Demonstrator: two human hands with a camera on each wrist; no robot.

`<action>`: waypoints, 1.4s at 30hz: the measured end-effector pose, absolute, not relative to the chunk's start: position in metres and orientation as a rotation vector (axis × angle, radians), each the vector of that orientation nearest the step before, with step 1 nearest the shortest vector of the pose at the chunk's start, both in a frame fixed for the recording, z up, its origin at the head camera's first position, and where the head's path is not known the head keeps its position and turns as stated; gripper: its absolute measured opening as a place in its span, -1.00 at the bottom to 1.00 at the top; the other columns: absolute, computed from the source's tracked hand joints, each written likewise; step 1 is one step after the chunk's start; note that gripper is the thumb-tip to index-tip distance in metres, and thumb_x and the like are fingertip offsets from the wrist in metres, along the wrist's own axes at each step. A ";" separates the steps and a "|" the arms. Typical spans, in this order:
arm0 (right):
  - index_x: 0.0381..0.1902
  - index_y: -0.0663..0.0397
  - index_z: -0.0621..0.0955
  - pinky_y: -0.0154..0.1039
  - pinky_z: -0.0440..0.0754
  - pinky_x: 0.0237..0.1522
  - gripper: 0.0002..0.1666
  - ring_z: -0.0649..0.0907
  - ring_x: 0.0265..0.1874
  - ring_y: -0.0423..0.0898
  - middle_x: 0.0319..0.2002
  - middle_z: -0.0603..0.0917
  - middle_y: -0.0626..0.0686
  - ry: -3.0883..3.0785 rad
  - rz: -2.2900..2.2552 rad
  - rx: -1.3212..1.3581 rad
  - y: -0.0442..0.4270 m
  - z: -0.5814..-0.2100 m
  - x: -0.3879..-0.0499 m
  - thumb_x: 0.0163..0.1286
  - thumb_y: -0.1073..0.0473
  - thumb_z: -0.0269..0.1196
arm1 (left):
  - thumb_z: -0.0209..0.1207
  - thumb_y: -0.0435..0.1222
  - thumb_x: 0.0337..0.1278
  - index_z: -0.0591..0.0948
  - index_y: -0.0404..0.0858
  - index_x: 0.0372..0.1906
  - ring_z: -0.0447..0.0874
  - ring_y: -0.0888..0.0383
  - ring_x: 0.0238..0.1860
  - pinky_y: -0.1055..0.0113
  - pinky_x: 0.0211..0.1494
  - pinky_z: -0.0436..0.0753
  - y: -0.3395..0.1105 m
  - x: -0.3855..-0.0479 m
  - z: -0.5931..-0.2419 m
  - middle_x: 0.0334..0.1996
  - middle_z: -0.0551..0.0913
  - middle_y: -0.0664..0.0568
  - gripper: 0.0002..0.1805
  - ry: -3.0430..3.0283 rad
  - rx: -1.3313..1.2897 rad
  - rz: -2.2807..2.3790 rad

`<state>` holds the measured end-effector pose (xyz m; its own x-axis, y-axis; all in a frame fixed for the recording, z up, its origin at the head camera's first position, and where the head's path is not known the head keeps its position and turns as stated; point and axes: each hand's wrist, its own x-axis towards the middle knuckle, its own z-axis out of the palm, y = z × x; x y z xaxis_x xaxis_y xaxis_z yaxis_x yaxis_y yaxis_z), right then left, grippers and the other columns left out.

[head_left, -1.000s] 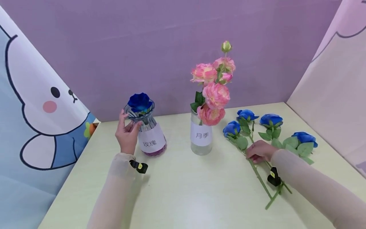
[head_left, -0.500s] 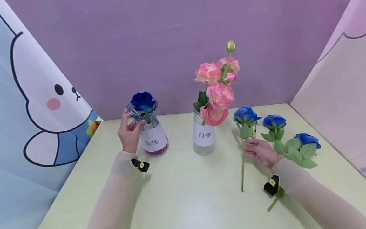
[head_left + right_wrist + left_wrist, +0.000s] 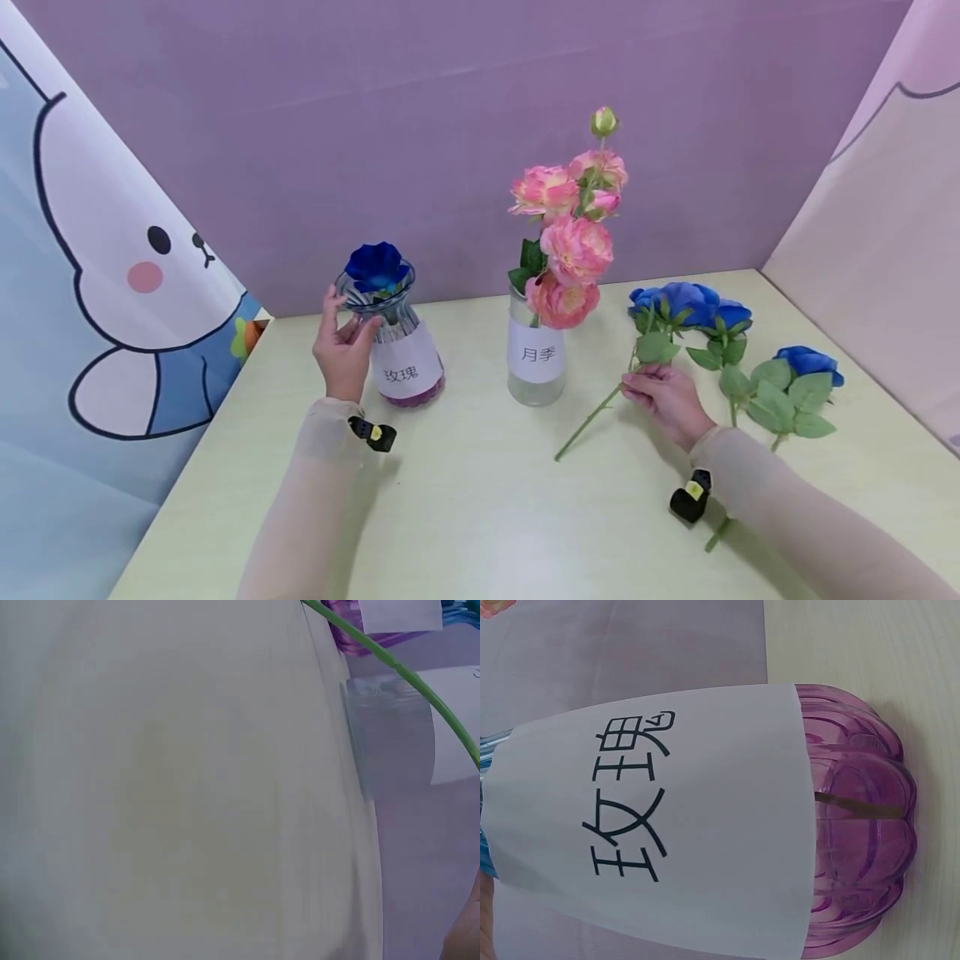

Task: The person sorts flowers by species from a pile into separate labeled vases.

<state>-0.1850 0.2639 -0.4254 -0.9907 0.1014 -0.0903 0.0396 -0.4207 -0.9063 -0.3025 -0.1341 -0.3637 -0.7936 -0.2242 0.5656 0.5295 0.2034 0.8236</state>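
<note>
In the head view my left hand (image 3: pixel 345 354) holds the neck and rim of a glass vase (image 3: pixel 427 392), blue above and purple below, with a white paper label. A blue rose (image 3: pixel 377 267) stands in it. The left wrist view shows the label (image 3: pixel 697 825) and a dark stem end inside the purple base (image 3: pixel 862 847). On the right, my right hand (image 3: pixel 671 404) pinches a blue rose by its green stem (image 3: pixel 588 425), which slants down to the left. Its bloom overlaps other blue blooms. In the right wrist view the stem (image 3: pixel 405 671) crosses before both vases.
A clear glass vase (image 3: pixel 535 392) with a white label stands mid-table, holding pink flowers (image 3: pixel 576 250). More blue roses (image 3: pixel 810 365) with green leaves lie at the right of the pale table (image 3: pixel 480 517). A purple backdrop (image 3: pixel 420 133) stands behind.
My right hand has taken a blue rose by the stem and raised it from the table. Its lower stem has swung left toward the clear vase. The left hand stays on its vase.
</note>
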 end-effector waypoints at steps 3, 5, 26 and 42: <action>-0.39 0.17 0.55 -0.44 0.67 -0.20 -0.79 0.70 -0.40 -0.24 -0.44 0.68 -0.03 -1.703 2.619 -0.234 0.256 -0.425 -0.183 0.35 0.51 0.10 | 0.30 -0.38 0.10 0.46 -0.41 0.15 0.60 0.47 -0.18 0.58 -0.01 0.58 -0.134 -0.302 -0.364 0.42 0.26 0.04 -0.50 -1.900 -0.269 -1.648; -0.40 0.16 0.59 -0.43 0.67 -0.19 -0.77 0.71 -0.40 -0.22 -0.44 0.69 -0.01 -1.708 2.632 -0.238 0.249 -0.425 -0.182 0.33 0.53 0.11 | 0.30 -0.37 0.10 0.46 -0.40 0.15 0.61 0.46 -0.17 0.57 0.00 0.58 -0.135 -0.301 -0.363 0.42 0.25 0.05 -0.50 -1.908 -0.262 -1.644; -0.41 0.13 0.54 -0.30 0.68 -0.09 -0.72 0.72 -0.40 -0.15 -0.49 0.69 0.01 -1.254 2.585 -0.453 0.149 -0.407 -0.175 0.26 0.60 0.11 | 0.29 -0.34 0.12 0.47 -0.35 0.17 0.65 0.29 -0.07 0.53 0.01 0.59 -0.134 -0.303 -0.361 0.43 0.24 0.09 -0.51 -1.935 -0.269 -1.659; -0.35 0.28 0.59 -0.33 0.65 -0.15 -0.82 0.65 -0.35 -0.18 -0.33 0.67 0.09 -1.549 2.022 -0.276 0.098 -0.381 -0.175 0.12 0.36 0.40 | 0.32 -0.39 0.08 0.46 -0.37 0.18 0.62 -0.09 0.04 0.52 0.01 0.58 -0.140 -0.300 -0.359 0.43 0.23 0.03 -0.47 -1.989 -0.303 -1.633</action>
